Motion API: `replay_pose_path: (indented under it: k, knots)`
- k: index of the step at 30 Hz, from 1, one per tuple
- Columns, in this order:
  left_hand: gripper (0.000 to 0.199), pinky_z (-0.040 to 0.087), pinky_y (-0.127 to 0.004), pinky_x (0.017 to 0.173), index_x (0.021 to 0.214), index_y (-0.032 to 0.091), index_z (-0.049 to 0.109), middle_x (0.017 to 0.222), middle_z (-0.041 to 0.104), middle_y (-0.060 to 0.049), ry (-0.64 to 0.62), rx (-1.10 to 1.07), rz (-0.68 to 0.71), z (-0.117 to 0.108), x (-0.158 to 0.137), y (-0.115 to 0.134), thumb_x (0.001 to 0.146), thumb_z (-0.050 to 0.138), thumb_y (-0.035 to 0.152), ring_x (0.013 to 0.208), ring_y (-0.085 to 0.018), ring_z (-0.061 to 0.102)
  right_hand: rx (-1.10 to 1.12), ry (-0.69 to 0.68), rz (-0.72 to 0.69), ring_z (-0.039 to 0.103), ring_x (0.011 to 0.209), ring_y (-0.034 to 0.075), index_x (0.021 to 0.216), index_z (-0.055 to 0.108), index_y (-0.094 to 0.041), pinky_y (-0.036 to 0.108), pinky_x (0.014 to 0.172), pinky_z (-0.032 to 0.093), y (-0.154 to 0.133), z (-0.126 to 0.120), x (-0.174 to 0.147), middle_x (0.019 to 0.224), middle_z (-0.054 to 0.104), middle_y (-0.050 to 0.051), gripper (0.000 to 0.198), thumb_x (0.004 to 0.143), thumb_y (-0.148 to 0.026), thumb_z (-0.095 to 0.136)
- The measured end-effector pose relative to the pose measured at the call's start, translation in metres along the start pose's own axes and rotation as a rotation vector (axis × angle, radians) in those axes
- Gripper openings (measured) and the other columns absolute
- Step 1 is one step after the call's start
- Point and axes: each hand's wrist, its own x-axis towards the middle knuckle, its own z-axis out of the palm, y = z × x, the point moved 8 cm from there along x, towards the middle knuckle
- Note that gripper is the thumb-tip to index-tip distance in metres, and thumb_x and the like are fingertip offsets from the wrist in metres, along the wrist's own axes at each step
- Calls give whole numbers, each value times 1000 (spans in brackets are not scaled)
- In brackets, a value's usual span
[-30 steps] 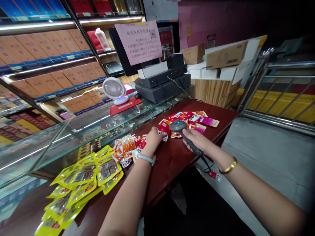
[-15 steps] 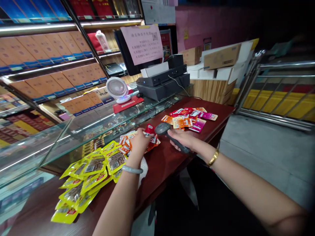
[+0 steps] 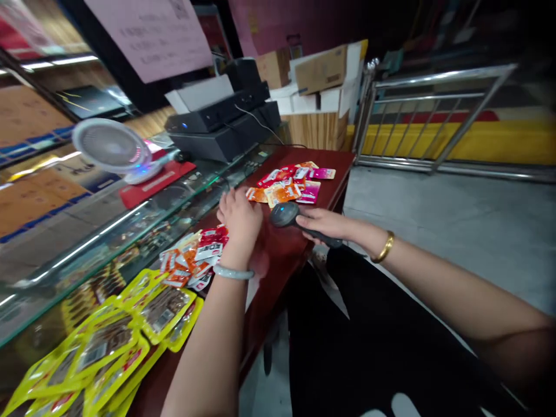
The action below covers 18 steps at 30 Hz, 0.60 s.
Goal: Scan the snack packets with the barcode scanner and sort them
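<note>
My right hand [image 3: 325, 223] is closed around the handle of a dark grey barcode scanner [image 3: 284, 214], whose head points left over the red-brown wooden counter [image 3: 332, 188]. My left hand [image 3: 238, 216] hovers palm down just left of the scanner head, fingers apart, with nothing visible in it. It is between two heaps of small snack packets: a red and orange heap [image 3: 194, 259] close to my wrist, and a red, orange and pink heap [image 3: 289, 182] further along the counter. The picture is blurred by motion.
Several yellow snack packets [image 3: 125, 330] lie at the near left. A glass display case [image 3: 108, 231] runs along the left with a small white fan [image 3: 108, 146] on it. Behind stand a black till and printer [image 3: 221, 121], cardboard boxes [image 3: 321, 70] and a metal railing [image 3: 434, 110].
My left hand carried a red packet from the far heap to the near heap, let it go, and now moves back toward the scanner. The view has swung closer and lower.
</note>
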Motion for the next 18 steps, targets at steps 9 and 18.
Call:
replay_pose_path:
  k: [9,18]
  knots:
    - [20,49,-32,90,114,23,53,103,61,-6,-19,-912,267,57,-65,158,96,47,29,99,-17,61,-119,256,187,54,43,12,102,61,-20,21,41,42,73,-143,-86,55,56,-6,42,75,-49,76]
    - [17,52,-25,85,110,18,53,111,65,-11,-879,-445,-278,411,-189,168,96,43,18,97,-14,65,-87,254,454,47,40,10,98,61,-17,21,39,37,279,-280,-122,51,52,-8,38,78,-47,69]
